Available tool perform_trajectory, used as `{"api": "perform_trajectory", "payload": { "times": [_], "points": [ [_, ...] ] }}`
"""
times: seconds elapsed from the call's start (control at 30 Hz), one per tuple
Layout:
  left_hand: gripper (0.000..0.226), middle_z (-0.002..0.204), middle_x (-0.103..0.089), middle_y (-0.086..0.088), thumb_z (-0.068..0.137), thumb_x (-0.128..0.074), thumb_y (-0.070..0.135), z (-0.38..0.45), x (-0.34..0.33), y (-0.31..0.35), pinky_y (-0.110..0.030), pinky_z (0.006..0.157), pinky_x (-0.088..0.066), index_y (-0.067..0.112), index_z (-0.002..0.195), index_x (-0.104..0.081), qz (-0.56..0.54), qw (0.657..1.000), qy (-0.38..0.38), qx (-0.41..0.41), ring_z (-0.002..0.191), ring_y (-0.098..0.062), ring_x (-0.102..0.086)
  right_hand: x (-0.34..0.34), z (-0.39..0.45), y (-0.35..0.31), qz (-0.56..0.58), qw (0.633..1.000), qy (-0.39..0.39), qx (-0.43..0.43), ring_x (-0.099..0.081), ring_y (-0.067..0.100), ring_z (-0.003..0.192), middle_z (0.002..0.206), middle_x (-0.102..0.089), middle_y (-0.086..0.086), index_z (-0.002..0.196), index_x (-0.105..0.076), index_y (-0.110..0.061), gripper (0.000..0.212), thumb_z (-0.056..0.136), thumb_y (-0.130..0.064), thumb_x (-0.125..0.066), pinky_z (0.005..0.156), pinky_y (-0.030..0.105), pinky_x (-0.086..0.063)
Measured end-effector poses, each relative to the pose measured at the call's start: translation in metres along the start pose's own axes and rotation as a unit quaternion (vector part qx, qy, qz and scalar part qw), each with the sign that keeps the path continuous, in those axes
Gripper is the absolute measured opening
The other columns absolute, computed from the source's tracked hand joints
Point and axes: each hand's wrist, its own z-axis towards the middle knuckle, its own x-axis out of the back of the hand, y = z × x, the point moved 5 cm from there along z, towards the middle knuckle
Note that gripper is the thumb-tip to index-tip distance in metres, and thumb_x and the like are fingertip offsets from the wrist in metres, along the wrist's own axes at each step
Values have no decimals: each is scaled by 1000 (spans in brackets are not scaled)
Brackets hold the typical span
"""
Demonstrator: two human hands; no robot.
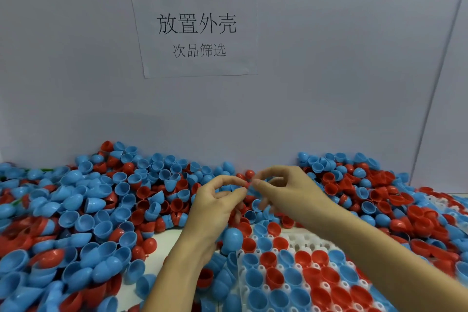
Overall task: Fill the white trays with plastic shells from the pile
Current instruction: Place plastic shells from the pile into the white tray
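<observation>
**Both hands meeting over the shell pile**

A pale wall (76, 71) fills the upper part of my view, with a paper sign (197, 29) stuck to it, printed in large black characters. Below it the pile of plastic shells (106, 205) spreads across the tabletop (168, 237) from the left edge to the right: blue and red half-spheres heaped against the foot of the wall, some mouth up, some dome up, some nested in each other.

At the lower right lies a white tray (307, 243), close in front of me. Most of its near pockets hold a shell, red and blue mixed, mouths up; a strip of pockets near its far edge shows bare white. A second white tray (435, 201) peeks out farther right, half buried under loose shells.

My left hand (217, 206) reaches in from below, fingers curled, thumb and forefinger pinching a small red shell (249, 183) above the pile. My right hand (281, 185) comes across the tray from the right, fingers bent, its fingertips touching the same red piece from the other side. Its lower fingers are blurred, so I cannot tell whether they hold anything else.

A blue shell (232, 237), dome up, sits just beside my left wrist at the tray's far left corner.
</observation>
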Motion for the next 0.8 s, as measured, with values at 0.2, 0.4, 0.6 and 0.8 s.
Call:
{"api": "perform_trajectory", "payload": {
  "times": [0.2, 0.4, 0.6, 0.8],
  "points": [
    [10, 58, -59, -1, 95, -61, 12, 3, 9, 0, -25, 52, -48, 15, 93, -71, 24, 998, 56, 4, 48, -12, -50, 12, -1, -9, -420, 856, -295, -73, -69, 7, 78, 95, -75, -4, 103, -70, -28, 16, 91, -38, -68, 67, 18, -55],
    [17, 63, -60, -6, 98, -57, 14, 0, 7, -1, -28, 54, -48, 16, 89, -72, -6, 999, 34, 22, 52, -16, -53, 7, 29, -51, -106, 989, -37, 101, -48, 18, 135, 157, -37, -3, 154, -25, -32, 69, 95, -44, -58, 104, 27, -40],
    [17, 64, -57, -9, 99, -51, 12, 0, 6, 8, -27, 44, -45, 8, 95, -66, -205, 978, -1, 24, 47, -17, -50, -16, 16, -2, -43, 984, -158, -70, -72, 19, 98, 121, -68, 5, 135, -56, -12, 37, 106, -32, -43, 85, 33, -60],
    [30, 65, -57, -9, 102, -47, 9, 0, 3, 8, -31, 50, -50, 16, 85, -70, -192, 981, -8, 2, 47, -16, -50, -35, -1, 12, 176, 945, -263, -77, -73, 19, 91, 98, -75, 9, 105, -73, -12, 24, 101, -27, -55, 81, 29, -58]
  ]
}}
